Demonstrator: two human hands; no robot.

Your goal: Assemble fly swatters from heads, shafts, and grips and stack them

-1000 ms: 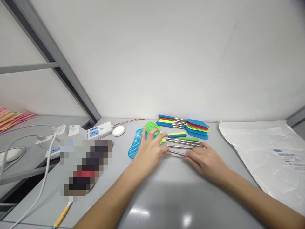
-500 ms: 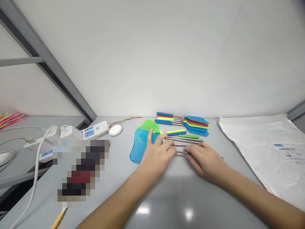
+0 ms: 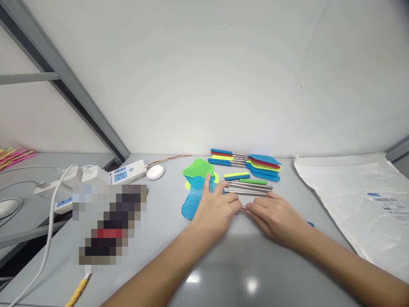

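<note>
My left hand [image 3: 220,207] is closed, its thumb and fingers pinching the metal rod of a blue fly swatter whose mesh head [image 3: 191,204] shows to its left. My right hand [image 3: 275,215] is wrapped round the same rod, just right of the left hand. A short bit of the metal rod [image 3: 244,207] shows between them. A blue handle end [image 3: 310,224] sticks out past my right wrist. Behind my hands lie a green swatter head [image 3: 198,168], several metal rods [image 3: 251,192], a green handle [image 3: 254,181] and a blue handle [image 3: 238,178].
Folded swatters [image 3: 263,167] in several colours lie stacked by the wall. A white plastic bag [image 3: 358,192] covers the right side. To the left are a power strip [image 3: 134,171], a white round device [image 3: 155,172], white cables and a blurred-out object [image 3: 113,226].
Both hands have come closer together, and less rod shows between them. The blue swatter head has slid right with my left hand, and more of the blue handle end shows at the right.
</note>
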